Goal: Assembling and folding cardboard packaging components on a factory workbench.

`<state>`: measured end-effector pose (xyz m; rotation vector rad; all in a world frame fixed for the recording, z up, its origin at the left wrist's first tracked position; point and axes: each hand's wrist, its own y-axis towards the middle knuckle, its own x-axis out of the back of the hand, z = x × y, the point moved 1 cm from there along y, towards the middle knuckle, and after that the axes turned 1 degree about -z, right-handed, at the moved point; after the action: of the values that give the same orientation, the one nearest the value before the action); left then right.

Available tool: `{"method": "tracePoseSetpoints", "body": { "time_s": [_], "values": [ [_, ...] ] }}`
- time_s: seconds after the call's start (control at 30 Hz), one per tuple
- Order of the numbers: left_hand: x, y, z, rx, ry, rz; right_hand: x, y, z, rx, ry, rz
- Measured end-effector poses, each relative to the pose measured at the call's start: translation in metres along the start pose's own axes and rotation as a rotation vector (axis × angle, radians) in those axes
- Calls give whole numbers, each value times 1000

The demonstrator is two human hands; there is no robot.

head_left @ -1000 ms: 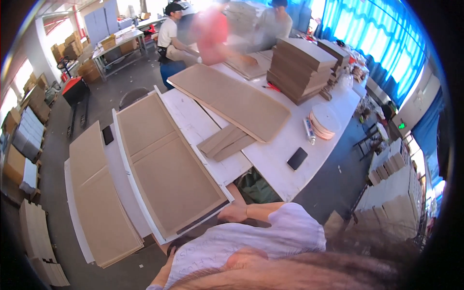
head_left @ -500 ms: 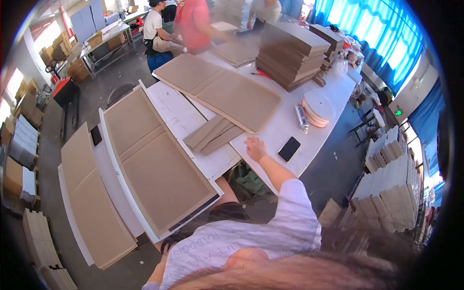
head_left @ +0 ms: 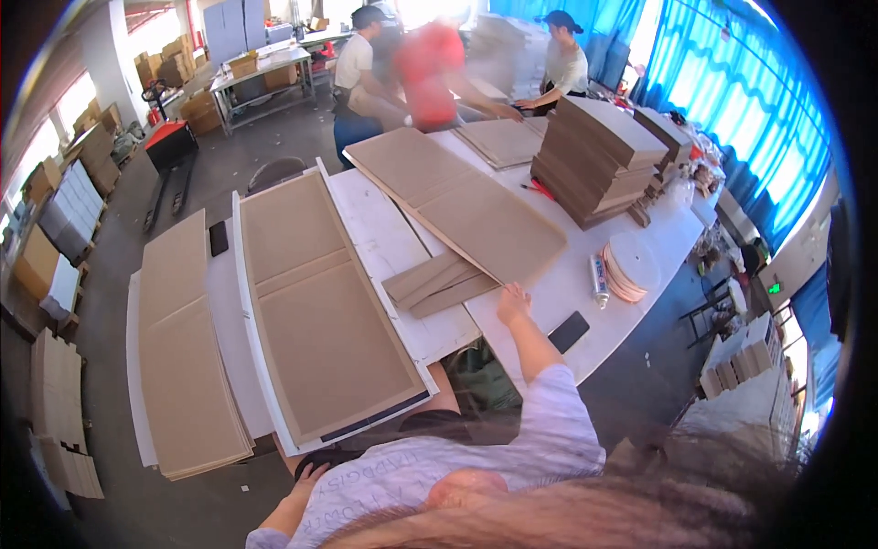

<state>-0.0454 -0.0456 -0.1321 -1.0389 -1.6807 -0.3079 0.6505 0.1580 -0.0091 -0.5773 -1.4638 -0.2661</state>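
My right hand (head_left: 514,303) lies flat on the white table (head_left: 558,297), fingers spread, holding nothing. Its fingertips are at the near corner of a long brown cardboard sheet (head_left: 466,206), right beside a few narrow cardboard strips (head_left: 439,284). My left hand (head_left: 308,476) hangs low by my body, fingers apart and empty, just below the near end of a large white-edged board covered with brown cardboard panels (head_left: 320,311).
A tall stack of cardboard (head_left: 594,156), round cardboard discs (head_left: 631,265), a tube (head_left: 599,280) and a black phone (head_left: 569,331) lie to the right. Three people (head_left: 430,64) work at the far end. More cardboard sheets (head_left: 183,348) lie left, with another phone (head_left: 219,238).
My right arm has stretched out from beside my body onto the white table, up to the corner of the long sheet. The left hand has come into view below.
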Motion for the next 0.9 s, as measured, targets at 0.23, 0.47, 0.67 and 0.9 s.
{"method": "tracePoseSetpoints", "body": {
  "time_s": [0.23, 0.47, 0.67, 0.9],
  "values": [
    [-14, 3, 13, -130, -13, -32, 22, -98, 51, 428, -151, -235],
    [-60, 3, 44, -314, 671, -25, -58, -187, 74, 631, 3, -348],
    [-42, 0, 26, -274, 466, -61, -49, -210, 65, 763, 139, -227],
    [-5, 4, 2, -196, 333, -19, -45, -131, 47, 287, 618, -258]
  ]
}}
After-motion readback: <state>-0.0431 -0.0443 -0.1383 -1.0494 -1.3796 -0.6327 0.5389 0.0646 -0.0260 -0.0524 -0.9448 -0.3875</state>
